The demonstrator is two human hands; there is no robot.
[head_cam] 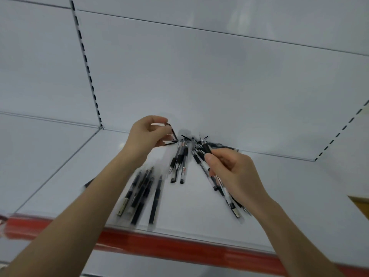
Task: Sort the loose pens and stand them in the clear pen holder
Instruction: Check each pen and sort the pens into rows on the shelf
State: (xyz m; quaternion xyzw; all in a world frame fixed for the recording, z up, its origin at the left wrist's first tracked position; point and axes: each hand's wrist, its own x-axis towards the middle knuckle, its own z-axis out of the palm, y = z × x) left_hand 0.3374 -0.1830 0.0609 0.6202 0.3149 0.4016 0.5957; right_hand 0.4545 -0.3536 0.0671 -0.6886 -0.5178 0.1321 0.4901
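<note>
Right hand (233,172) is gripping a pen bundle (206,149) mid-barrel. Probably light, stiff, slick. Left hand (147,134) is pinching a thin dark piece (173,132) — loose pens (178,162) are lying between both hands' fingertips (163,143) — holder unseen

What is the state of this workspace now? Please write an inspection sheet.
Surface: white shelf, red strip at front.
Job's things: pens lie in a left group and a middle group; holder not seen.
Clutter: nothing seen.
Hands: left hand pinches a thin dark item; right hand grips a pen bunch.
Cables: nothing seen.
Surroundings: white back panel, slotted uprights, unclear tan thing at right edge.
</note>
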